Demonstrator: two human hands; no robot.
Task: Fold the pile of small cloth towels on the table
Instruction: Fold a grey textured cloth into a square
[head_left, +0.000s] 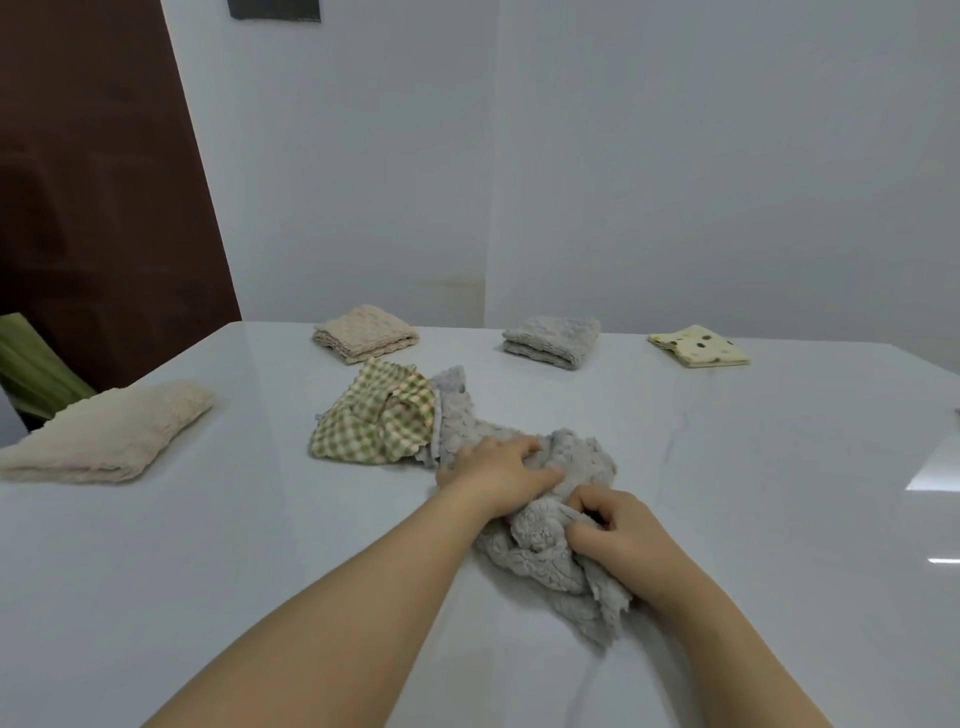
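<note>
Grey towel (550, 561), fluffy and crumpled, lies on the white table (260, 545) right in front of me, under both my hands. My left hand (498, 475) sits on its far part with the fingers bent down into the pile, gripping a bunch of the cloth. My right hand (618, 530) is closer to me, fingers curled tight, pinching a fold of the same towel between thumb and fingertips.

Just beyond my left hand a green checked towel (374, 415) lies rumpled, touching more grey cloth that runs back from my hands; I cannot tell whether that cloth is part of the towel I hold or a separate one.

Along the far edge of the table three folded towels sit well apart from each other: a beige towel (363, 332), a folded grey towel (550, 340) and a yellow spotted towel (698, 345). A cream towel (104, 431), folded flat, lies near the left edge.
</note>
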